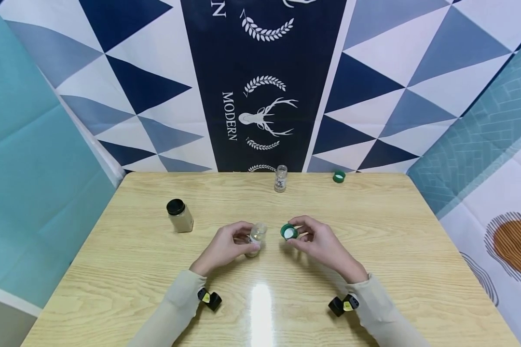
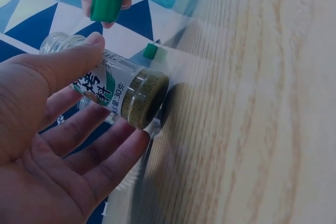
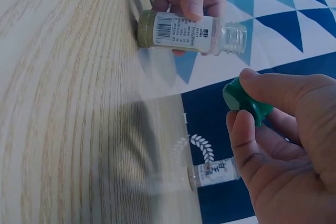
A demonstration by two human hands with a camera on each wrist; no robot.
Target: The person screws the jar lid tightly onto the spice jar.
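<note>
My left hand (image 1: 231,246) grips a clear glass spice jar (image 2: 113,80) with a printed label, its threaded mouth uncovered. Brown-green powder fills the lower part of that jar, as the left wrist view shows. Between the thumb and fingers of my right hand (image 1: 319,241) is a green screw cap (image 3: 247,100), its white inner side facing the head camera. The cap is apart from the jar, a short way to the right of its mouth.
A second glass jar (image 1: 280,179), without a cap, stands at the table's back edge. Right of it lies another green cap (image 1: 338,177). A black-lidded jar (image 1: 181,217) of pale brown contents stands at the left on the wooden table (image 1: 126,279). Patterned cloth hangs behind.
</note>
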